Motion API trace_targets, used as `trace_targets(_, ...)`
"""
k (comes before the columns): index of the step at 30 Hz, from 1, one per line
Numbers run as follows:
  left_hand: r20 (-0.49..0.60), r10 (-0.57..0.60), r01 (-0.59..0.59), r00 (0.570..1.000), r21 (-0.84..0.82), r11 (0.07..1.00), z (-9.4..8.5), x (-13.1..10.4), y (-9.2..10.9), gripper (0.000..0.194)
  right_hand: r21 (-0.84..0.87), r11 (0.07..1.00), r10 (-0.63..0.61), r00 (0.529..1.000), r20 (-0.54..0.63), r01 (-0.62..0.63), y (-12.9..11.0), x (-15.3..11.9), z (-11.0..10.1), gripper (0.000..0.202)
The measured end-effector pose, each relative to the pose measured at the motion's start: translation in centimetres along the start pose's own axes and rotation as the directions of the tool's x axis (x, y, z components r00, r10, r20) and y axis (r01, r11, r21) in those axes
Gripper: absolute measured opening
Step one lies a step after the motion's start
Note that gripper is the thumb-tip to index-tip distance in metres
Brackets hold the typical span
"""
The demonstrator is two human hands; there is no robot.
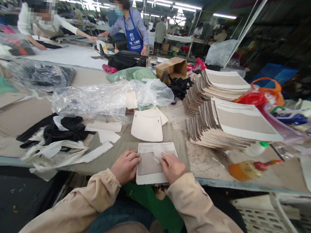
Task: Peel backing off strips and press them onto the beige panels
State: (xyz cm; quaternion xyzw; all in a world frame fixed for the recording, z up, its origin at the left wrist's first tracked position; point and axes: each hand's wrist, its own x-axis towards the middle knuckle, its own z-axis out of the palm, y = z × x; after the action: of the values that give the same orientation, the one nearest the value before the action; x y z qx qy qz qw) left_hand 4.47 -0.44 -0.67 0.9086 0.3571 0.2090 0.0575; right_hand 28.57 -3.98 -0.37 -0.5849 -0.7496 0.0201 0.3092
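Note:
In the head view a white panel with a grey-beige piece on it (147, 165) lies at the table's front edge, slightly overhanging it. My left hand (125, 167) grips its left edge with bent fingers, the thumb partly hidden. On the right, my right hand (173, 168) is closed, its fingertips on a small pale crumpled scrap (157, 158) over the panel's surface. Just beyond lies a cream curved panel (147, 126) with small slots near its top corners, overlapping another cream piece.
Two fanned stacks of grey-and-white panels (246, 120) rise at right, near an orange-filled bottle (245, 171) and a green-capped bottle (256, 148). Clear plastic bags (91, 96) and black fabric strips (62, 130) lie at left. Two people work across the table.

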Motion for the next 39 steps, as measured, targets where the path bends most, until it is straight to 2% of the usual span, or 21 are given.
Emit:
trace_targets(3, 0.003, 0.0, 0.0, 1.0, -0.001, 1.0, 0.0, 0.0, 0.0, 0.024, -0.052, 0.997, 0.056, 0.99, -0.13, -0.063, 1.6, 0.3, -1.6, 0.03)
trace_targets(5, 0.008, -0.004, 0.004, 1.0, -0.001, 1.0, 0.0, 0.0, 0.1, 0.024, -0.14, 0.989, 0.025, 0.976, -0.218, -0.056, 1.9, 0.6, -2.8, 0.032)
trace_targets(7, 0.012, -0.011, 0.011, 1.0, -0.003, 1.0, 0.0, -0.1, 0.1, 0.024, -0.17, 0.985, -0.048, 0.963, -0.266, 0.002, 1.5, 0.8, -3.7, 0.028)
trace_targets(9, 0.017, -0.015, 0.015, 1.0, -0.008, 1.0, 0.0, -0.1, 0.1, 0.023, -0.127, 0.989, -0.109, 0.963, -0.248, 0.08, 0.7, 0.9, -3.9, 0.022)
trace_targets(11, 0.02, -0.017, 0.018, 1.0, -0.01, 1.0, 0.0, -0.1, 0.1, 0.023, -0.09, 0.99, -0.119, 0.977, -0.177, 0.105, 0.2, 0.9, -3.3, 0.022)
trace_targets(14, 0.02, -0.02, 0.02, 1.0, -0.008, 1.0, 0.0, 0.0, 0.2, 0.022, -0.159, 0.987, -0.006, 0.999, -0.036, 0.0, 0.1, 0.8, -1.4, 0.032)
trace_targets(17, 0.022, -0.02, 0.02, 1.0, 0.0, 1.0, 0.0, 0.0, 0.2, 0.023, -0.244, 0.963, 0.131, 0.99, 0.058, -0.113, 0.5, 0.8, 0.4, 0.022)
trace_targets(19, 0.027, -0.018, 0.018, 0.999, 0.004, 1.0, -0.1, 0.0, 0.2, 0.023, -0.235, 0.959, 0.178, 0.982, 0.066, -0.158, 0.6, 0.8, 1.1, 0.014)
trace_targets(22, 0.03, -0.013, 0.013, 0.999, 0.007, 1.0, -0.2, 0.1, 0.1, 0.024, -0.197, 0.962, 0.205, 0.977, 0.051, -0.192, 0.8, 1.0, 1.4, 0.014)
trace_targets(31, 0.019, -0.004, 0.004, 1.0, 0.009, 1.0, -0.1, 0.1, 0.2, 0.024, -0.197, 0.979, 0.053, 0.998, 0.041, -0.044, 1.4, 1.0, 1.1, 0.016)
trace_targets(34, 0.014, -0.01, 0.01, 1.0, 0.015, 1.0, -0.1, 0.1, 0.2, 0.024, -0.127, 0.992, 0.006, 0.999, 0.049, 0.0, 0.5, 0.9, 1.2, 0.018)
trace_targets(36, 0.016, -0.011, 0.011, 1.0, 0.019, 1.0, -0.1, 0.1, 0.2, 0.024, 0.015, 1.0, 0.002, 0.999, 0.037, -0.003, 0.0, 1.0, 1.2, 0.021)
trace_targets(37, 0.016, -0.011, 0.01, 1.0, 0.021, 1.0, -0.1, 0.1, 0.2, 0.024, 0.123, 0.992, 0.035, 0.999, 0.012, -0.036, 0.0, 1.1, 1.0, 0.022)
trace_targets(39, 0.014, -0.01, 0.009, 1.0, 0.021, 1.0, 0.0, 0.2, 0.2, 0.025, 0.363, 0.914, 0.221, 0.972, -0.073, -0.181, 0.6, 1.4, 0.3, 0.024)
